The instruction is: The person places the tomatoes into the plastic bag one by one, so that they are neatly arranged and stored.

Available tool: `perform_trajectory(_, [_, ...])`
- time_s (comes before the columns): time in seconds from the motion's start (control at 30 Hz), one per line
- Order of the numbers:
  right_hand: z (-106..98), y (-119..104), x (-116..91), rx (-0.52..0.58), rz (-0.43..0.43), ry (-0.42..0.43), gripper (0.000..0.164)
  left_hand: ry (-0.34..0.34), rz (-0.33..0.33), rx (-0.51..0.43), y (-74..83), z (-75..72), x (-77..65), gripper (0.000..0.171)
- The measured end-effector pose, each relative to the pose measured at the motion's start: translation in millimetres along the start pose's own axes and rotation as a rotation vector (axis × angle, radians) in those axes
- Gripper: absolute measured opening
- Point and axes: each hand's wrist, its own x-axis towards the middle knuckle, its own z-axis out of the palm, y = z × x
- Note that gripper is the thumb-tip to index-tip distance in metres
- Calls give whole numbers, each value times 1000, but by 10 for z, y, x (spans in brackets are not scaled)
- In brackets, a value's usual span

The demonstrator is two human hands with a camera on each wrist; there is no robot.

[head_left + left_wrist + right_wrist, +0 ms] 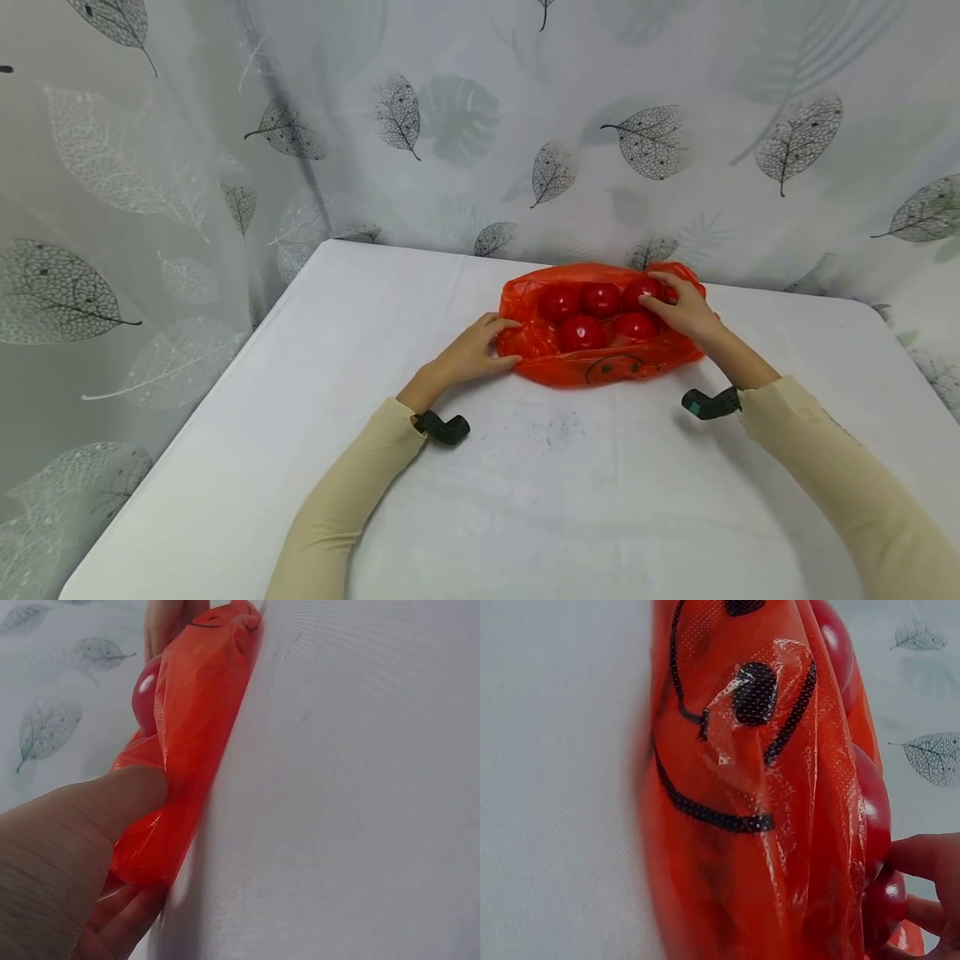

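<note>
An orange-red plastic bag [600, 367] with a black printed face lies open on the white table. Inside it are several shiny red balls, among them a front ball [581, 333]; whether they are fruit I cannot tell. My left hand [472, 354] grips the bag's left end; in the left wrist view its thumb [135, 791] lies on the plastic and the other fingers go under it. At the right end, my right hand [686, 312] holds the back right red ball [641, 292] between thumb and fingers. In the right wrist view, bag plastic hides most of the balls.
White cloth covers the table [525, 517], which ends at a leaf-patterned curtain [465, 192] just behind the bag. More curtain hangs along the left side. A black wrist camera [444, 428] is on the left wrist and another camera [711, 403] on the right.
</note>
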Motion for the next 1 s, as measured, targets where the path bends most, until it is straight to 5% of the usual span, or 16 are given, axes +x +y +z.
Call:
perform_trajectory(0.43, [6,42,-4,10,28,-55,70,10,12,1,-8,17,-6,55])
perform_trajectory(1.0, [36,116,-78,82,-57,74,61,9,2,-9,-42,41,11,61])
